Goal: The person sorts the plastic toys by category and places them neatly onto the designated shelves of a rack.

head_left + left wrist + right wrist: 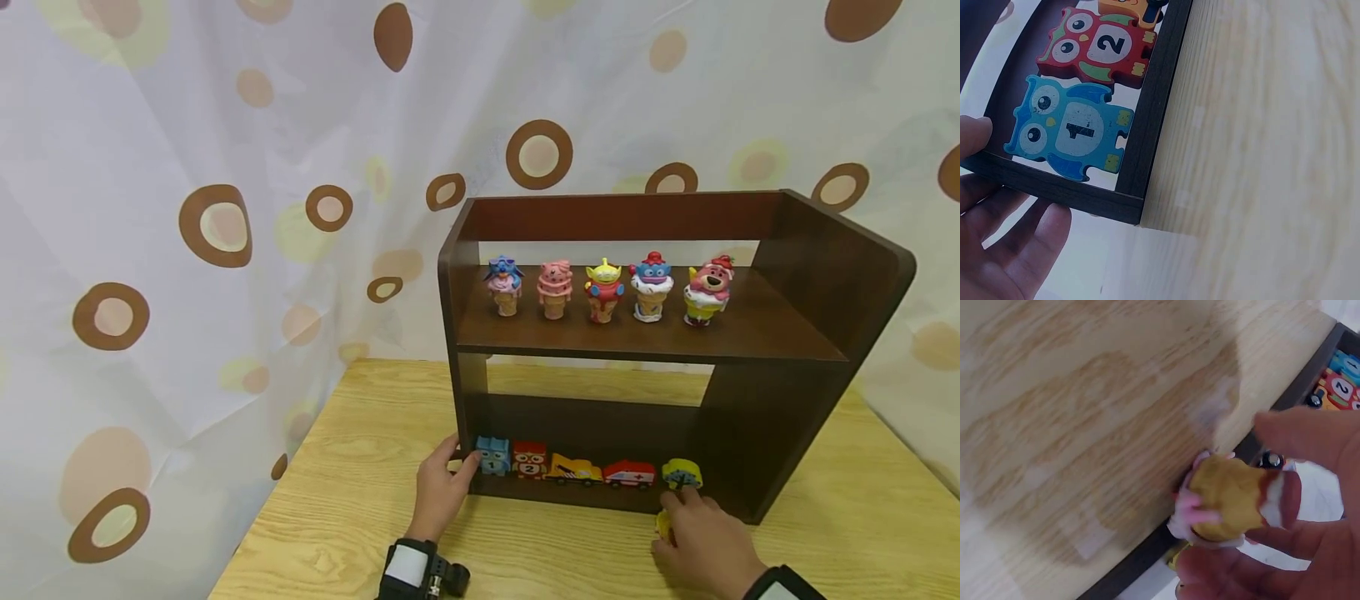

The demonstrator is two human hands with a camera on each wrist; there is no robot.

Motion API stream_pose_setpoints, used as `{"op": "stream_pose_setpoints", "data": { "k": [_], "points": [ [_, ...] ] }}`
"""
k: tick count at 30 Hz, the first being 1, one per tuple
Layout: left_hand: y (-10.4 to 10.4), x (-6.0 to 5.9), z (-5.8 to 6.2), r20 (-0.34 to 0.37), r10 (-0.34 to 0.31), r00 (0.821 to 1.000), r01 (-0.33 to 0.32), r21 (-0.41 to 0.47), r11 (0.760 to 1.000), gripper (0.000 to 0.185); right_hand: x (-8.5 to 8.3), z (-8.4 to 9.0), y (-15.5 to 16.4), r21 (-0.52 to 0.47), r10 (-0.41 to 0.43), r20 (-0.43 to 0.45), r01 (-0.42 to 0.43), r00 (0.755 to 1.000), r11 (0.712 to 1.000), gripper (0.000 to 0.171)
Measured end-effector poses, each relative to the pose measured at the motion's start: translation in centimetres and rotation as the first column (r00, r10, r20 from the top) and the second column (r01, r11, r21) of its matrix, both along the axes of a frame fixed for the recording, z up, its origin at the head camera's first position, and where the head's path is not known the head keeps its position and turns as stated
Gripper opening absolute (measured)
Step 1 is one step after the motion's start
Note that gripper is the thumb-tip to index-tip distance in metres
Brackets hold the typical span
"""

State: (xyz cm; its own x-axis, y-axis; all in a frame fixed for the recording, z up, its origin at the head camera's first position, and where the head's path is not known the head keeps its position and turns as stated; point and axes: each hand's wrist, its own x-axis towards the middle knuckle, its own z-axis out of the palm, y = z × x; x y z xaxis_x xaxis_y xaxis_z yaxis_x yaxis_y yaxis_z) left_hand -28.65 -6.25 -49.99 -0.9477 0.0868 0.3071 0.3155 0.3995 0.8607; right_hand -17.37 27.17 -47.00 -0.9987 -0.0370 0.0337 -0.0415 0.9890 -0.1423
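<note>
My left hand grips the lower left side of a dark brown two-tier shelf, thumb inside the panel and fingers outside. Near the shelf's front right edge, my right hand holds a small figurine, tan with white, pink and dark red parts. The thumb is apart from it in the right wrist view, while the other fingers lie behind and below. On the lower tier stand a blue owl block, a red owl block, a yellow truck, a red-and-white ambulance and a yellow tree piece.
Across the upper tier stands a row of several ice-cream-cone figurines. The shelf rests on a light wood table, with its right side panel rising beside my right hand. A patterned cloth hangs behind.
</note>
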Motion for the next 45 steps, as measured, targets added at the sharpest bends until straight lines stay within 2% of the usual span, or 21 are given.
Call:
{"op": "stream_pose_setpoints", "data": {
  "k": [5, 8, 16, 19, 23, 28, 33, 36, 39, 41, 43, 45],
  "points": [
    [0.1, 0.0, 0.1, 0.001, -0.004, 1.000, 0.004, -0.002, 1.000, 0.040, 0.0, -0.4, -0.2, 0.061, 0.057, -0.098, -0.051, 0.994, 0.997, 0.026],
    [0.1, 0.0, 0.2, -0.005, -0.002, 1.000, 0.002, -0.006, 1.000, 0.039, 0.0, -0.6, -0.2, 0.076, 0.070, -0.121, -0.061, 0.990, 0.995, 0.026],
    [0.0, 0.2, 0.3, -0.014, 0.000, 1.000, 0.000, -0.009, 1.000, 0.039, -0.2, -1.1, 0.0, 0.037, 0.120, -0.111, -0.116, 0.987, 0.993, 0.034],
    [0.0, 0.2, 0.4, -0.012, 0.001, 1.000, -0.002, -0.012, 1.000, 0.038, -0.1, -0.5, 0.2, -0.027, 0.099, -0.073, -0.101, 0.992, 0.994, 0.035],
    [0.0, 0.3, 0.4, -0.006, -0.007, 1.000, 0.007, -0.005, 1.000, 0.038, 0.3, 1.5, 0.5, -0.191, 0.025, -0.027, -0.029, 0.999, 0.981, 0.037],
    [0.0, 0.3, 0.4, -0.024, -0.019, 1.000, 0.020, 0.015, 1.000, 0.038, 1.7, 4.8, 0.7, -0.364, -0.050, -0.101, 0.009, 0.994, 0.931, 0.040],
    [0.0, 0.2, 0.3, -0.033, -0.021, 0.999, 0.021, 0.015, 1.000, 0.037, 3.2, 6.9, 0.5, -0.500, -0.091, -0.213, -0.029, 0.973, 0.865, 0.042],
    [0.0, 0.2, 0.3, -0.033, -0.017, 0.999, 0.018, 0.017, 1.000, 0.037, 3.7, 7.7, 0.6, -0.578, -0.086, -0.235, -0.068, 0.968, 0.813, 0.042],
    [-0.1, 0.2, 0.3, -0.035, -0.012, 0.999, 0.012, 0.015, 1.000, 0.036, 3.9, 8.1, 0.8, -0.669, -0.045, -0.240, -0.131, 0.970, 0.732, 0.037],
    [0.0, 0.3, 0.4, -0.033, -0.011, 0.999, 0.011, 0.013, 1.000, 0.036, 4.0, 8.2, 0.8, -0.697, -0.037, -0.256, -0.158, 0.966, 0.700, 0.034],
    [0.0, 0.4, 0.4, -0.028, -0.012, 1.000, 0.012, 0.012, 1.000, 0.037, 4.1, 8.4, 0.7, -0.705, -0.050, -0.279, -0.169, 0.959, 0.689, 0.034],
    [0.1, 0.5, 0.5, -0.022, -0.013, 1.000, 0.013, 0.013, 1.000, 0.037, 4.2, 8.5, 0.5, -0.695, -0.072, -0.310, -0.175, 0.948, 0.697, 0.038]
  ]
}}
